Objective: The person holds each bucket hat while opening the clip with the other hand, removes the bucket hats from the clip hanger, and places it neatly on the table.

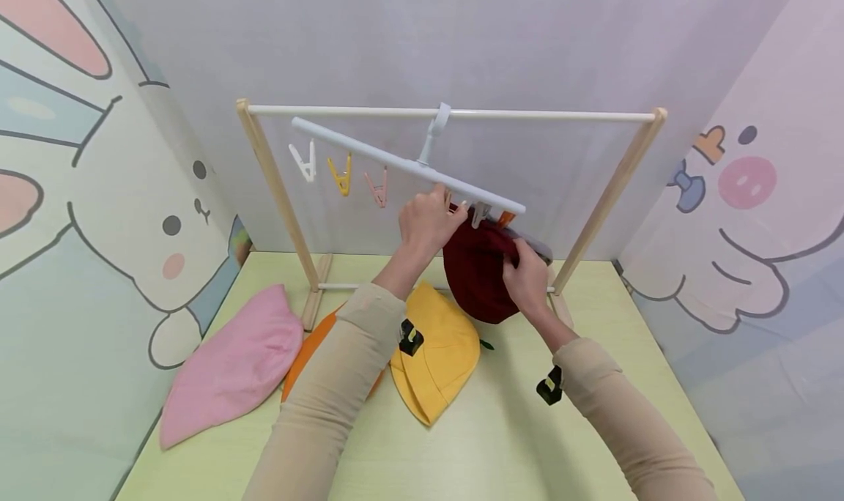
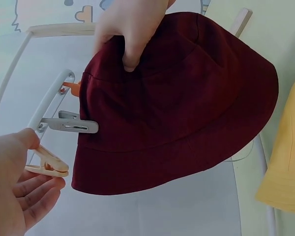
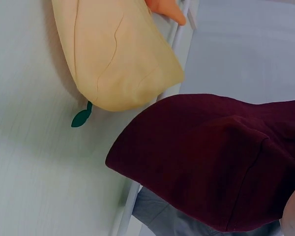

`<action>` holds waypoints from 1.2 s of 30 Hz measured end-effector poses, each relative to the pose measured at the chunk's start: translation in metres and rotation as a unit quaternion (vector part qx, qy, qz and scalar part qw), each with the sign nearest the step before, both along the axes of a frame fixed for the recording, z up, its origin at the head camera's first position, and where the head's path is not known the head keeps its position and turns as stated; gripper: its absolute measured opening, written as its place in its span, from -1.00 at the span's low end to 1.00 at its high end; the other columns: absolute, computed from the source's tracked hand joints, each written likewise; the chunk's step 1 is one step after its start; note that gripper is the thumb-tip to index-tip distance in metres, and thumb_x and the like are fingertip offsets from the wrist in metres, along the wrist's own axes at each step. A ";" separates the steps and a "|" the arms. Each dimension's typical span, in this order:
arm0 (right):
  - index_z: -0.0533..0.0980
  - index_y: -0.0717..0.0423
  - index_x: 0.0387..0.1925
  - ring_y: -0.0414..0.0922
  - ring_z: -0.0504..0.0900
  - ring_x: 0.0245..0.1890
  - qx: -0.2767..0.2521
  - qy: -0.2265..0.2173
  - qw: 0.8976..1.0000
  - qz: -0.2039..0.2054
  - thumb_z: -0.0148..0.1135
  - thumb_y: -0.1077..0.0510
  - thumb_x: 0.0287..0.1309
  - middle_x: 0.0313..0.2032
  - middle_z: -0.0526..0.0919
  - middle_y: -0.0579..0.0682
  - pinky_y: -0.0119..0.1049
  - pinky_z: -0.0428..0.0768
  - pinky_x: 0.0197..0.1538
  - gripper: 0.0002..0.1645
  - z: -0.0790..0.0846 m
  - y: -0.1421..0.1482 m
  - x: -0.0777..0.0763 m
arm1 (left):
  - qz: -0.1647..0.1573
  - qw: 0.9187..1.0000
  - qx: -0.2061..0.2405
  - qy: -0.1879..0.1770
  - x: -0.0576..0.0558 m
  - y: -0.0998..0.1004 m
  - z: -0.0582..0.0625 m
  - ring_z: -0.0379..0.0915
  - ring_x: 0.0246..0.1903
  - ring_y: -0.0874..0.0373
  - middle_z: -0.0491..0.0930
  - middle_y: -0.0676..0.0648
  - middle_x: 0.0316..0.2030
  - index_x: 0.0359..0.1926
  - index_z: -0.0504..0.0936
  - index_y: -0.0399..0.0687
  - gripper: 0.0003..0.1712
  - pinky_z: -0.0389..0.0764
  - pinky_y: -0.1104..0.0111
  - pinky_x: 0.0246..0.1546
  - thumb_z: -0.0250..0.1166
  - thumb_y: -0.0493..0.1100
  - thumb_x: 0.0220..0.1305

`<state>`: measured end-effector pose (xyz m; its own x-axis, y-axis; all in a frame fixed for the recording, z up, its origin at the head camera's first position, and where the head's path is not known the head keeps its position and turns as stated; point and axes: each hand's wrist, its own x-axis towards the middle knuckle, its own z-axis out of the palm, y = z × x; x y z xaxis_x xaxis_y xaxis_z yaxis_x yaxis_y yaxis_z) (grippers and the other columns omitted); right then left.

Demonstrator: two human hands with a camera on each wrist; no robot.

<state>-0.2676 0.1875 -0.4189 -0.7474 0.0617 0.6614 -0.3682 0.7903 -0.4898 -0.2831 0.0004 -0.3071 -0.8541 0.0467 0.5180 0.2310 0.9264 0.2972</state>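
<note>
My right hand (image 1: 526,275) grips a dark red bucket hat (image 1: 480,270) by its crown, thumb on the outside in the left wrist view. With my left hand (image 1: 427,224) I pinch a cream clothespin (image 2: 50,164) that hangs from the pale blue hanger bar (image 1: 395,162). This clothespin is just beside the hat's edge. A grey clothespin (image 2: 73,124) overlaps that edge in the left wrist view. An orange clothespin (image 1: 505,219) hangs at the bar's right end, partly hidden by the hat. Behind the red hat a grey hat (image 3: 160,214) shows.
White, yellow and pink clothespins (image 1: 378,187) hang on the bar's left half. The hanger hooks over the white rail (image 1: 541,114) of a wooden-legged rack. On the table (image 1: 488,442) lie a pink hat (image 1: 234,365), an orange hat (image 1: 315,347) and a yellow hat (image 1: 440,347).
</note>
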 end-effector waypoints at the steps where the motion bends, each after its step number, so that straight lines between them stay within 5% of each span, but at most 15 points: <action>1: 0.45 0.11 -0.31 0.02 0.54 -0.40 0.003 0.002 1.000 0.001 0.07 0.26 0.01 -0.39 0.58 0.06 -0.11 0.44 -0.36 -0.86 0.000 0.000 0.001 | 0.000 1.000 0.000 -0.001 0.000 0.000 0.000 0.04 -0.81 0.19 0.13 0.05 -0.83 -0.59 0.25 0.02 -0.59 0.04 0.41 -0.83 0.07 0.21 0.05; 36: 0.48 0.14 -0.38 -0.07 0.52 -0.47 -0.009 0.032 0.998 0.057 0.11 0.29 -0.02 -0.43 0.58 0.05 -0.20 0.42 -0.42 -0.91 0.009 -0.003 0.036 | 0.000 1.000 0.020 0.002 0.001 0.003 -0.007 0.20 -0.81 0.15 0.26 0.01 -0.80 -0.54 0.30 -0.01 -0.59 0.14 0.39 -0.82 0.04 0.21 0.10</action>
